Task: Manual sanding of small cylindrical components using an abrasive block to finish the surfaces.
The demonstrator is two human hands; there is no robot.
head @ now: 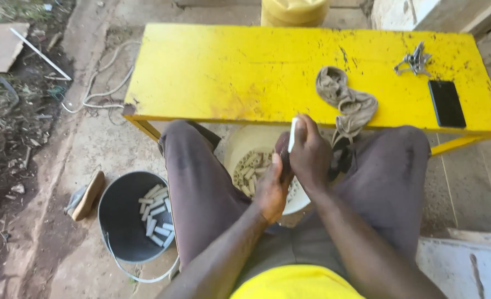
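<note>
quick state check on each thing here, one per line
right hand: closed around a small white piece, held upright
left hand: against the right, what it holds is hidden
grey bucket: on the ground, a few pale short pieces inside
white bucket: between the knees, holds many pale pieces
rag: crumpled on yellow bench
phone: flat, screen dark

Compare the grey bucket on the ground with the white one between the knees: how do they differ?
The grey bucket is dark, in full view, beside the person's leg. The white bucket is pale and half hidden behind both hands, between the knees. Both hold short pale sticks.
</note>
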